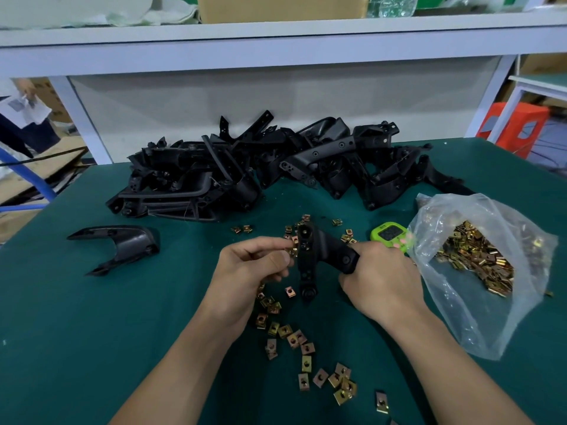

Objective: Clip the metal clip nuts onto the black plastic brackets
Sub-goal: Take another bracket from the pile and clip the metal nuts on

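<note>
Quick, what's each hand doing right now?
The left hand pinches a clip nut.
The right hand grips the black bracket.

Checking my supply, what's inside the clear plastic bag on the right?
A heap of gold-coloured metal clip nuts lies inside the clear plastic bag; crumpled film hides how deep the heap goes.

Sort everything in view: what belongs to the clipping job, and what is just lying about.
Job: bracket in right hand, nut in left hand, loose nuts, bag of nuts, bracket pile, lone bracket.
Lying about: green timer, cardboard box, orange stool.
</note>
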The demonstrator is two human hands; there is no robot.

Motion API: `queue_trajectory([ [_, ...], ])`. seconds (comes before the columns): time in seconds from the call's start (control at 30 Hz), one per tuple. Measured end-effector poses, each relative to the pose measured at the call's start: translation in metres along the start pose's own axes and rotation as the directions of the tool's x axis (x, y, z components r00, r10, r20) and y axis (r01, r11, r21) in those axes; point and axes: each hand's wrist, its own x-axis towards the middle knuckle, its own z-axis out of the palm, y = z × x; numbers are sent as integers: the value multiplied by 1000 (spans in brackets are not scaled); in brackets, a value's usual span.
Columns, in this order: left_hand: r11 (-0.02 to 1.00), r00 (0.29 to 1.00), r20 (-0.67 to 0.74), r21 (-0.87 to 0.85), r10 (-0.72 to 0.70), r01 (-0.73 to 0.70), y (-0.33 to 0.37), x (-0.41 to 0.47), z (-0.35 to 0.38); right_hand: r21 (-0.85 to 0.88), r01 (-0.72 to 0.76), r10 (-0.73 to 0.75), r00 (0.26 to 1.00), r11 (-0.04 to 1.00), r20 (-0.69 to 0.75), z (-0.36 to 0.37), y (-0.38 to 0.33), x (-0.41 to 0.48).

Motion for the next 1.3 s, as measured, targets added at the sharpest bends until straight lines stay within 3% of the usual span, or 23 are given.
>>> queue_trajectory([
  [0.4,999,999,17,6,-33,33,0,-1,0,-90,54,-47,996,995,71,-6,-4,-4],
  [0.73,967,996,-91,253,-8,31,-7,-2,1,-241,72,-66,997,968,31,-9,-8,-8],
  [1.1,963,973,-207,225,-98,145,-4,-12,23,-303,38,-47,999,952,-22,-6,-19,-15],
  [1.2,964,970,-233,234,-71,127,-4,-12,26,-260,19,-24,1000,965,-14,-6,-19,-17],
  [1.3,902,945,-315,428,83,64,-8,-15,33,-187,-13,11,1000,982,-13,-5,-20,-17],
])
